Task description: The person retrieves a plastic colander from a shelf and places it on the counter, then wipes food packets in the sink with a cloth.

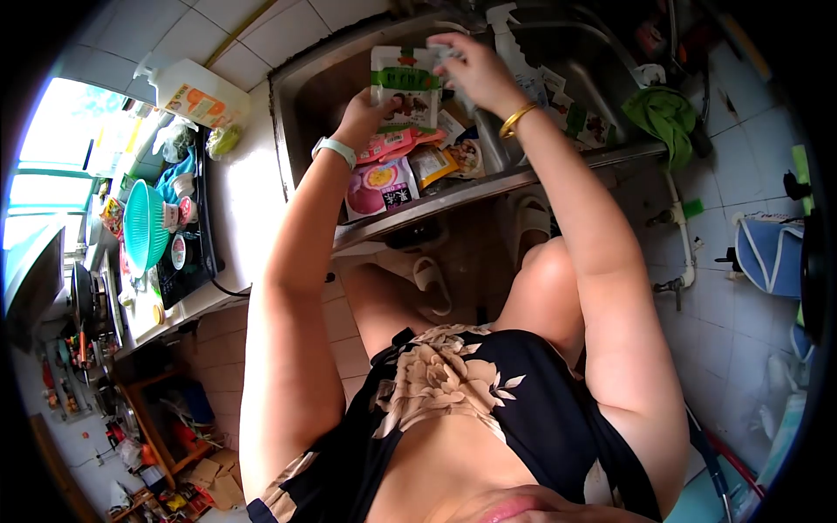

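Note:
My left hand (370, 119), with a pale band at the wrist, grips the lower left edge of a green-and-white food packet (406, 84) above the left sink basin. Close to the packet's right edge is my right hand (478, 74), wearing a gold bangle. Its fingers are bent around something greyish and blurred that I cannot make out. Below lie several other packets: a pink one (397, 145), a purple one with a round yellow picture (381, 187) and a yellow-orange one (432, 163).
More packets (586, 122) lie in the right basin (571, 48), near a white spray bottle (506, 30). A green cloth (663, 118) hangs over the sink's right end. At left, a large white jug (196, 91) and a turquoise basket (145, 225) stand on the counter (237, 196).

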Tool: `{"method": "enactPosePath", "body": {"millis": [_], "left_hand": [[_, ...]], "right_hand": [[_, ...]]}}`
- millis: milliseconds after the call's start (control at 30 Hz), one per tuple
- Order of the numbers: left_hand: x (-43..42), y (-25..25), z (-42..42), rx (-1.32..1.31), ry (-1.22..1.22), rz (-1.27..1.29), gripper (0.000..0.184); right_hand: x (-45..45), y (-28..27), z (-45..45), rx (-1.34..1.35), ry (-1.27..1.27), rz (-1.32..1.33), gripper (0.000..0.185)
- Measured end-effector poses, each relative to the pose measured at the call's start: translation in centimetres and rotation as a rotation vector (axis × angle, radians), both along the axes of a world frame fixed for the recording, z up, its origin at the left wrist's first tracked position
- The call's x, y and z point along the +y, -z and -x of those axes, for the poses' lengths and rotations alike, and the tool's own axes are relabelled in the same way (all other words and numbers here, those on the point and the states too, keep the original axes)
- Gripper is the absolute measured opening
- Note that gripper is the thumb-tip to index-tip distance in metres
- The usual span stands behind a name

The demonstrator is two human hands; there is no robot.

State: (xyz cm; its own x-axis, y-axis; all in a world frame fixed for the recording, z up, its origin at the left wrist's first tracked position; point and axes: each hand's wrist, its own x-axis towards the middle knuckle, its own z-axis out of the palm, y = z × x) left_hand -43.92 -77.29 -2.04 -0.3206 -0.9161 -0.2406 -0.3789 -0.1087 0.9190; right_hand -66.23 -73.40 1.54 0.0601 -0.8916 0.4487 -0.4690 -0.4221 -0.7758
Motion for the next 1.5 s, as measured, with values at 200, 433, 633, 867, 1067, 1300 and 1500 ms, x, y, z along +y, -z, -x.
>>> {"method": "enactPosePath", "body": {"millis": [200, 433, 633, 867, 1067, 1300, 1500], "left_hand": [[1.7, -1.2, -1.0, 0.344, -0.009, 0.143, 0.032], [6.2, -3.9, -0.3, 0.542, 0.077, 0.039, 0.025], [5.7, -4.4, -1.0, 0.741, -0.066, -0.123, 0.028], [6.7, -5.0, -0.8, 0.781, 0.009, -0.115, 0.027], [5.0, -3.7, 0.4, 0.936, -0.188, -0.04, 0.024], [5.0, -3.4, 1.3, 0.518, -0.382, 0.053, 0.044], [4.2, -3.0, 1.0, 1.013, -0.161, -0.362, 0.039]], "right_hand": [[2.3, 0.9, -8.0, 0.216, -0.135, 0.388, 0.034], [-0.2, 1.0, -5.2, 0.468, 0.123, 0.466, 0.038], [2.9, 2.3, -8.4, 0.469, 0.006, 0.419, 0.043], [-1.3, 1.5, -5.9, 0.198, 0.194, 0.447, 0.037], [0.3, 2.9, -7.1, -0.876, -0.039, -0.443, 0.038], [0.8, 1.6, -6.3, -0.095, 0.323, 0.147, 0.025], [4.4, 0.4, -10.1, 0.263, 0.055, 0.284, 0.023]]}}
